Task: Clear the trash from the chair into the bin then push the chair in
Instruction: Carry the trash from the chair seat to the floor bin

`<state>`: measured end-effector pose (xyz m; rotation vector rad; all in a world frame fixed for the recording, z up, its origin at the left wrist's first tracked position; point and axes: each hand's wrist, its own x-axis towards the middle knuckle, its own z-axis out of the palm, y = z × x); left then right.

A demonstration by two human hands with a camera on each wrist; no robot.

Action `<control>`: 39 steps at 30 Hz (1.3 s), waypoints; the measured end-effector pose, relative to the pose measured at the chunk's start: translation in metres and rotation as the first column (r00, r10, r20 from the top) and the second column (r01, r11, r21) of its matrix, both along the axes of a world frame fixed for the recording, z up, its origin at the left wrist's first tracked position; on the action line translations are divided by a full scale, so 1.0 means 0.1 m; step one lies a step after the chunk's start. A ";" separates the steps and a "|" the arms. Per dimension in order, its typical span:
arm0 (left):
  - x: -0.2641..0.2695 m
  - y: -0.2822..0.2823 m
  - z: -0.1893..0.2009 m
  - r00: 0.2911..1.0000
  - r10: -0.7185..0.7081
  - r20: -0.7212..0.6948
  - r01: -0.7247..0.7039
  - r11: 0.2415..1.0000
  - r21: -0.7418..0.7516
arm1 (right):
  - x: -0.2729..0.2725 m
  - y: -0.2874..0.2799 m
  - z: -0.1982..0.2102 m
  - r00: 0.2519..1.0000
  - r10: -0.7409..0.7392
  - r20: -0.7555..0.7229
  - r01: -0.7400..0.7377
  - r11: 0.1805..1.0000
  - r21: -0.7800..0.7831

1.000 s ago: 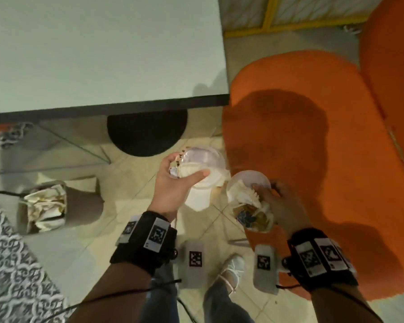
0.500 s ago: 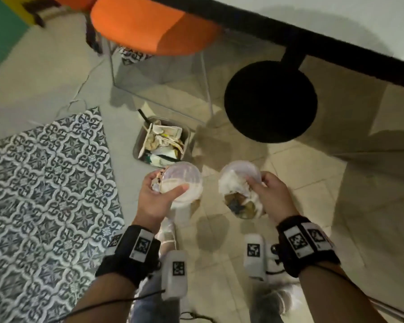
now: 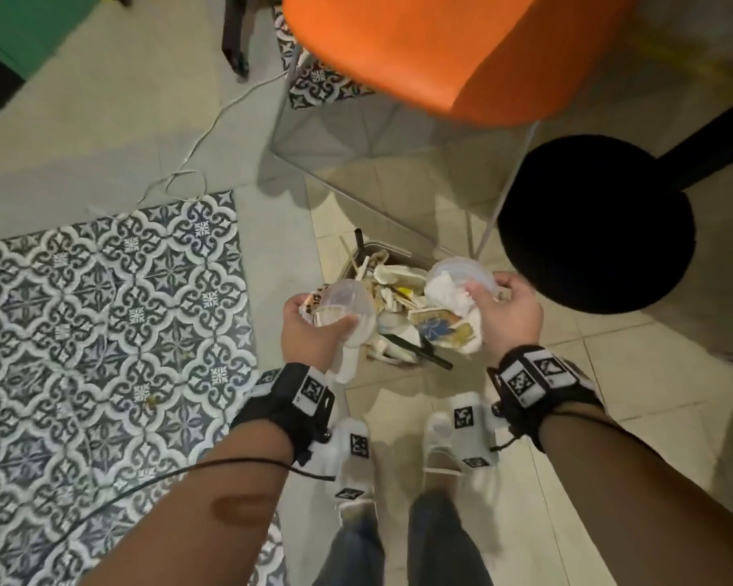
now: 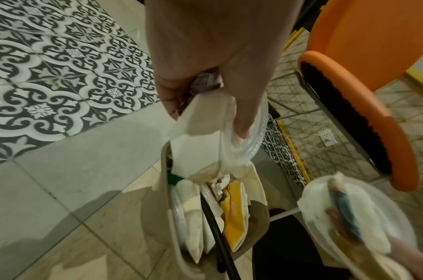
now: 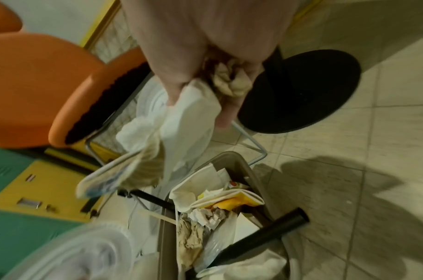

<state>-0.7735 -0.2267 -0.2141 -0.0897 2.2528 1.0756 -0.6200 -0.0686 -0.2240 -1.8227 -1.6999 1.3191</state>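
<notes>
Left hand (image 3: 314, 336) gripped a clear lid (image 3: 348, 308) with napkins; right hand (image 3: 510, 313) curled round a clear cup (image 3: 449, 285) stuffed with tissue, both above the bin (image 3: 358, 264).

Both forearms are being held forward and downward, side by side and apart, each wrist being wrapped by a black band. The left hand (image 3: 314, 332) is being kept palm-up, its fingers (image 4: 241, 113) and thumb being curled round what is carried. The right hand (image 3: 508, 310) is being held at a like height, its fingers (image 5: 176, 83) being closed in a pinch on its own load.
</notes>
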 end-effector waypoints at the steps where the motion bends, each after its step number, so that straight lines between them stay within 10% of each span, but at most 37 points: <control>1: -0.05 0.07 -0.10 1.000 -0.002 -0.024 0.001 1.000 -0.026 | -0.10 0.06 -0.08 1.000 0.011 0.016 -0.012 0.997 0.073; 8: -0.17 0.33 -0.71 0.951 -0.132 -0.280 0.091 0.984 -0.154 | -0.62 0.12 -0.55 0.939 0.322 0.121 -0.339 0.809 0.481; 15: 0.10 0.49 -0.99 0.883 -0.354 -0.309 0.274 0.922 -0.273 | -0.58 -0.07 -1.04 0.779 0.543 0.312 -0.621 0.602 0.501; 22: 0.15 0.55 -1.19 0.877 -0.419 -0.235 0.356 0.895 -0.270 | -0.62 -0.21 -1.22 0.825 0.461 0.328 -0.561 0.737 0.377; 32: 0.00 0.42 -1.17 0.539 -0.803 -0.253 0.644 0.587 -0.490 | -0.56 -0.17 -1.19 0.853 0.469 0.228 -0.491 0.870 0.047; 39: 0.04 0.36 -1.25 0.536 -0.782 -0.318 0.667 0.623 -0.409 | -0.48 -0.26 -1.25 0.882 0.439 0.175 -0.461 0.879 0.119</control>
